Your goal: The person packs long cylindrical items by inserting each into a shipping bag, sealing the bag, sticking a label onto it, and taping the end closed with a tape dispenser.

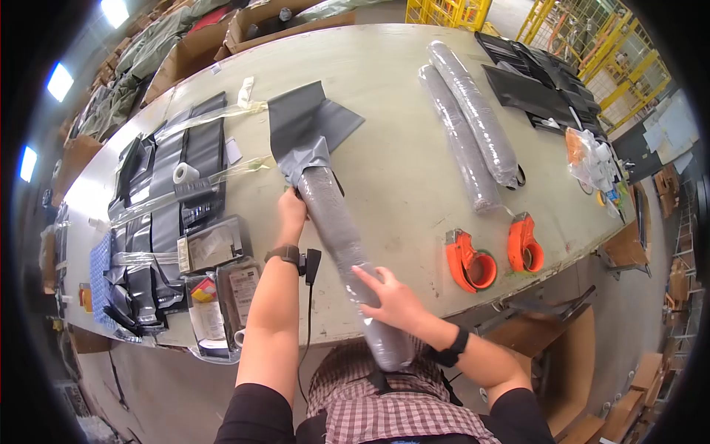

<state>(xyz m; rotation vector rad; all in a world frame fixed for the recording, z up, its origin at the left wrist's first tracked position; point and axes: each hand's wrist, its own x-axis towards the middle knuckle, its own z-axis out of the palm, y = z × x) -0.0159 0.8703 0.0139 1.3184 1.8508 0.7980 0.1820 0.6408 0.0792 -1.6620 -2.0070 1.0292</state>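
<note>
A long grey roll in clear plastic wrap (330, 214) lies slantwise in front of me, its near end over the table edge against my checked apron. Its far end is inside the mouth of a dark grey plastic bag (296, 133), which lies flat beyond it. My left hand (293, 216) is closed at the bag's mouth, beside the roll; its fingertips are partly hidden. Around the near half of the roll my right hand (397, 302) is gripping from the right side, thumb and forefinger showing on top.
Two more wrapped rolls (473, 111) lie to the right, near two orange tape dispensers (471, 263). Stacks of dark plastic bags (168, 170) and a tape roll (186, 174) cover the left side. More black bags (536, 81) lie at the far right. A cable (305, 333) hangs by my left arm.
</note>
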